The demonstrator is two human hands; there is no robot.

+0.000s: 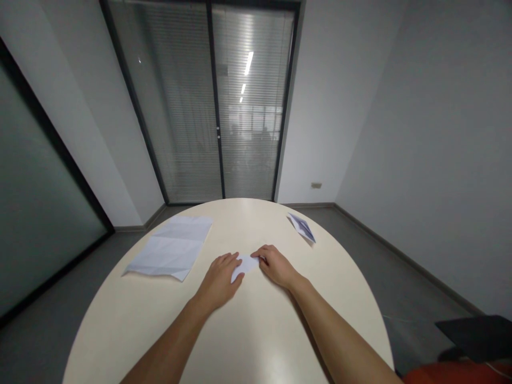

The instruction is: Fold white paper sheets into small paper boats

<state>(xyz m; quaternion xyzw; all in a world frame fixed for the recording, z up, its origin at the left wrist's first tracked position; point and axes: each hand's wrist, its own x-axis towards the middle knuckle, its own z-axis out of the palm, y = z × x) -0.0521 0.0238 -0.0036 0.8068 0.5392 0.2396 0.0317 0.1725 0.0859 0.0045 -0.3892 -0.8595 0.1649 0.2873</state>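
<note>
Near the middle of a round, cream worktop (256, 330), a small white paper (245, 264) lies flat between a person's two bare hands. The left forearm (170, 338) reaches in from the bottom edge, slanting up to the right. The left hand (221, 277) is palm down, its fingers stretched forward and to the right, with the thumb spread apart from them; fingertips and thumb touch the left part of the paper. The right forearm (334, 322) slants up to the left from the bottom right. The right hand (278, 265) is bent inward, its index finger reaching left onto the paper's upper right edge, the other fingers curled beneath. Whether thumb and finger pinch the paper, I cannot tell. Well to the left lies a large creased sheet (170, 248). Near the worktop's far right edge sits a folded paper (303, 228), partly raised. Beyond stand glass panels (192, 117) with blinds.
</note>
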